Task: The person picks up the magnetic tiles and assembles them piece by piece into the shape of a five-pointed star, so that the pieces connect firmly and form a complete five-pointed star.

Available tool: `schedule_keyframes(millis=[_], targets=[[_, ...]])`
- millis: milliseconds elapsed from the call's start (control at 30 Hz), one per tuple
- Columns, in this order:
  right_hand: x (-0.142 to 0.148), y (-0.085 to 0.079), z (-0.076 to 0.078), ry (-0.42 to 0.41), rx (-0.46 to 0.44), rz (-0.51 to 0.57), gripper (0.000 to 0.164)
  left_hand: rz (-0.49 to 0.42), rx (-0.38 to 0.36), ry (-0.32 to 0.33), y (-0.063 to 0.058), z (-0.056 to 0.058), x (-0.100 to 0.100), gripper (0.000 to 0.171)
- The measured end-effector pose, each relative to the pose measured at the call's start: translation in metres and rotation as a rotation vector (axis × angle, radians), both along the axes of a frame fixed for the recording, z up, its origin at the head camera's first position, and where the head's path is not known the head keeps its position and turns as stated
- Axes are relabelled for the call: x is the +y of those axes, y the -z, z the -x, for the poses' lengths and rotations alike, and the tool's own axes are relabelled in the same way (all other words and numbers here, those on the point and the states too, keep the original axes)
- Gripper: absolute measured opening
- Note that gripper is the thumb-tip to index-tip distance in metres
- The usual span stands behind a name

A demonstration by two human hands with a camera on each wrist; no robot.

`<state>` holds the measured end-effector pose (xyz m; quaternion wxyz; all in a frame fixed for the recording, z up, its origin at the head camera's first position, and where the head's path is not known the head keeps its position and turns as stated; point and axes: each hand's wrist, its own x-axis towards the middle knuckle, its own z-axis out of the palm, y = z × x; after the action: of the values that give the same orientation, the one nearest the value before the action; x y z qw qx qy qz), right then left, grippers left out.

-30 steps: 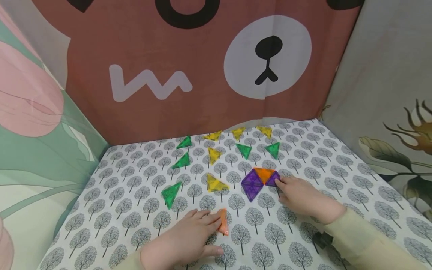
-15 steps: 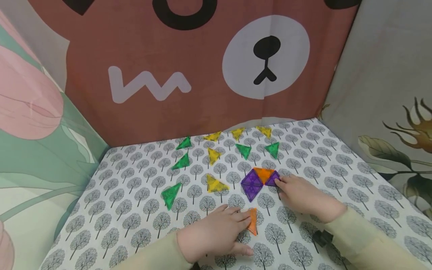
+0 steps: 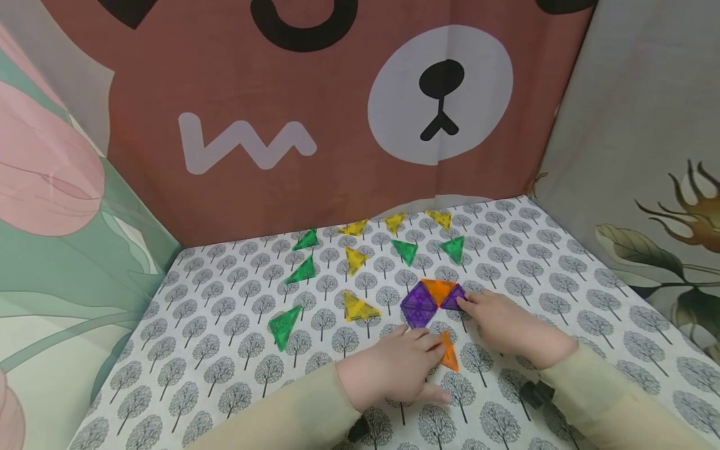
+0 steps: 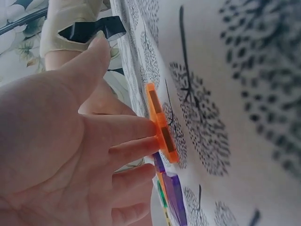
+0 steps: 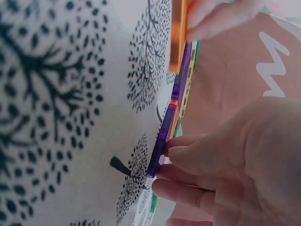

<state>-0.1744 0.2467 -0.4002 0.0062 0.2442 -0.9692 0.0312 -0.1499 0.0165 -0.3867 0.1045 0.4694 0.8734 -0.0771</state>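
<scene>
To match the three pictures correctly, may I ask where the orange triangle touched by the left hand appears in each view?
Head: orange triangle lies below and right of centre.
Left wrist: orange triangle is seen edge-on, slightly right of the middle.
Right wrist: orange triangle is cut by the top edge, slightly right of the middle.
Shared landmark: left hand, touching it.

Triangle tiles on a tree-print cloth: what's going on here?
A person's left hand touches a loose translucent orange triangular tile apart from a group of translucent purple and orange triangular tiles. The right hand touches the purple triangular tile at that group's right end. Translucent green triangular tiles and yellow triangular tiles lie scattered behind and left of it.
</scene>
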Motion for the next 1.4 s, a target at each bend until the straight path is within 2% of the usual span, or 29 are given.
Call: schedule_keyframes(millis=[367,567,733,1200,1400], targets=[[0.002,0.0,0.001,-0.019,0.006,-0.005,0.048,0.015,0.088,0.006,0.006,0.014,0.034,0.075],[0.002,0.001,0.0,-0.013,-0.001,0.019,0.053,-0.014,0.075,-0.044,0.011,0.019,0.047,0.077],[0.003,0.0,0.0,-0.014,-0.003,0.033,0.052,-0.036,0.093,-0.082,0.014,0.022,0.055,0.079],[0.005,0.0,0.0,-0.015,-0.022,0.045,0.055,-0.066,0.112,-0.174,0.013,0.02,0.069,0.081],[0.005,0.0,-0.001,-0.001,-0.037,0.046,0.052,-0.079,0.094,-0.221,0.015,0.02,0.078,0.072]])
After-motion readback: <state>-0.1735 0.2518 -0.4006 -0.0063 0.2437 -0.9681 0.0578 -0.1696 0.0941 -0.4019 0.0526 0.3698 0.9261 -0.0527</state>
